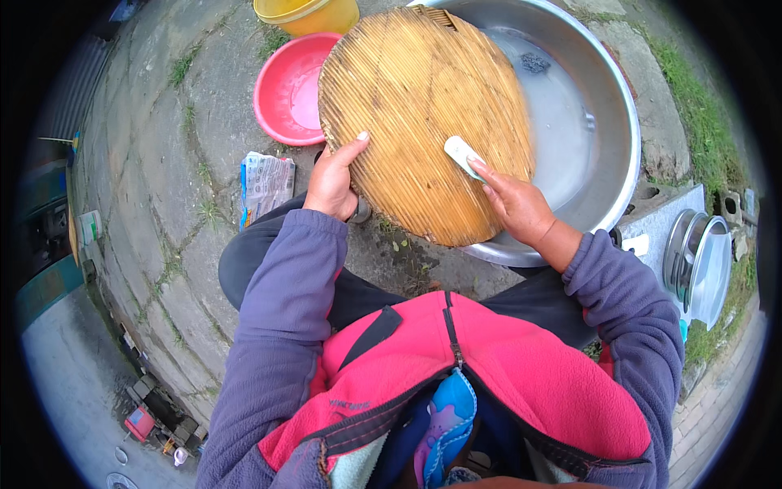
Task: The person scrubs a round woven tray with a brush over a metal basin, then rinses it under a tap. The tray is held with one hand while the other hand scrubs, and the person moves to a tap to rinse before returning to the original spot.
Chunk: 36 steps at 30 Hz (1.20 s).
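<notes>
A round bamboo-slat board is tilted over the near left rim of a large metal basin. My left hand grips its left edge, thumb on the upper face and fingers out of sight beneath. Dark stains and lines run across the slats. In my right hand is a white oblong scrubber, pressed against or just over the board's lower right part. Its underside is hidden, so I cannot tell whether it has bristles. Cloudy water lies in the basin, with a dark scouring pad in it.
A pink plastic basin and a yellow bucket stand left of the board. A printed plastic packet lies by my left knee. On the right, metal basins or pots stand on a slab beside a white object.
</notes>
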Each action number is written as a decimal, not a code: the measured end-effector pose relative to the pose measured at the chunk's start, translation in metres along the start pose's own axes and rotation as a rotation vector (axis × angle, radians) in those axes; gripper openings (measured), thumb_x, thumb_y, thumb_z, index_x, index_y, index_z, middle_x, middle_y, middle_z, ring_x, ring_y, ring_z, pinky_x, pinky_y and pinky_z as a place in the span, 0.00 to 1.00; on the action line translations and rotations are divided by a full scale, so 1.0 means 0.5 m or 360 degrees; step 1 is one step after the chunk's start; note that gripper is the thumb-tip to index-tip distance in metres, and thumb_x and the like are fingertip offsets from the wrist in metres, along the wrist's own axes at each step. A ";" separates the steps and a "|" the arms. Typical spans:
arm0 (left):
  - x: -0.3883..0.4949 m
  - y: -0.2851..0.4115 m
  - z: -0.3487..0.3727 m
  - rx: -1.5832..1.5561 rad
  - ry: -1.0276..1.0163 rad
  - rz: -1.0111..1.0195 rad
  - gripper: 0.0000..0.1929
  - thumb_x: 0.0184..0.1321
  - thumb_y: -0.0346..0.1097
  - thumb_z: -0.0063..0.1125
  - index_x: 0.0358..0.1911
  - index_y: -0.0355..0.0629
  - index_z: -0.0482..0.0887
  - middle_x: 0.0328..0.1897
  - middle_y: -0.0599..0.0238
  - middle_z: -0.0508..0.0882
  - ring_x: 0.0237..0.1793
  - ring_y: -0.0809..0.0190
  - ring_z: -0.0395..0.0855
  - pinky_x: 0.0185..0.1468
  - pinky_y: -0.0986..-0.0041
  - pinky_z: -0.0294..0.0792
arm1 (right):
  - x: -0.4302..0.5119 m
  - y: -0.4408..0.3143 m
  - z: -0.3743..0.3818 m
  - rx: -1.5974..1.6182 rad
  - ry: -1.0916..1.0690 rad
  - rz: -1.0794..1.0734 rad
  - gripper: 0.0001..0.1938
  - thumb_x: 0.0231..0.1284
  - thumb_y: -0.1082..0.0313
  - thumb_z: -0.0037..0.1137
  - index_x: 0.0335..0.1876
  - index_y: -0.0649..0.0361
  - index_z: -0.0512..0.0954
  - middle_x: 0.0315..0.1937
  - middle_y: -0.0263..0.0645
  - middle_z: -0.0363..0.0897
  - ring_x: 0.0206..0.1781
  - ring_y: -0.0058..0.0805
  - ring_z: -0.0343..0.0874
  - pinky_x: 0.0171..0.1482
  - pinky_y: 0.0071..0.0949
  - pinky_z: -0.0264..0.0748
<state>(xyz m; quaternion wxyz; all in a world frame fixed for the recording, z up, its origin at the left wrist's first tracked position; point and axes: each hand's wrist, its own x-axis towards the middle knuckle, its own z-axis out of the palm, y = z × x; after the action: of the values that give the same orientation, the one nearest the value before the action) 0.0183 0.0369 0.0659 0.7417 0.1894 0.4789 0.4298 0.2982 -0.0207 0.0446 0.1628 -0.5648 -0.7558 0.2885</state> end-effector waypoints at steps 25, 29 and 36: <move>0.014 -0.002 -0.010 0.0068 -0.0041 0.0085 0.24 0.66 0.29 0.56 0.65 0.32 0.69 0.59 0.56 0.81 0.57 0.57 0.81 0.62 0.66 0.73 | 0.078 -0.080 0.025 -0.0026 0.0047 0.0091 0.23 0.73 0.60 0.45 0.72 0.39 0.66 0.35 0.51 0.83 0.36 0.52 0.82 0.41 0.48 0.77; 0.014 -0.003 -0.014 0.0141 -0.0133 0.0135 0.25 0.63 0.25 0.57 0.64 0.33 0.70 0.59 0.56 0.81 0.58 0.57 0.81 0.63 0.66 0.72 | 0.056 -0.087 0.022 -0.0055 0.0085 0.0058 0.22 0.73 0.61 0.45 0.71 0.40 0.67 0.37 0.52 0.83 0.39 0.54 0.82 0.44 0.48 0.77; -0.001 0.016 0.001 0.0139 -0.0111 0.0070 0.25 0.61 0.22 0.56 0.64 0.33 0.71 0.59 0.56 0.82 0.58 0.57 0.80 0.64 0.66 0.71 | 0.253 -0.153 0.007 0.0020 0.0150 0.0195 0.22 0.74 0.62 0.45 0.71 0.41 0.69 0.45 0.56 0.82 0.44 0.55 0.82 0.48 0.45 0.77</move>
<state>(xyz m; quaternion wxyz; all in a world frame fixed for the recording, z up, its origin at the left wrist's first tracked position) 0.0148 0.0410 0.0718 0.7393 0.2469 0.4668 0.4179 0.1986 0.0833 0.0792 0.1837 -0.6219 -0.7095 0.2758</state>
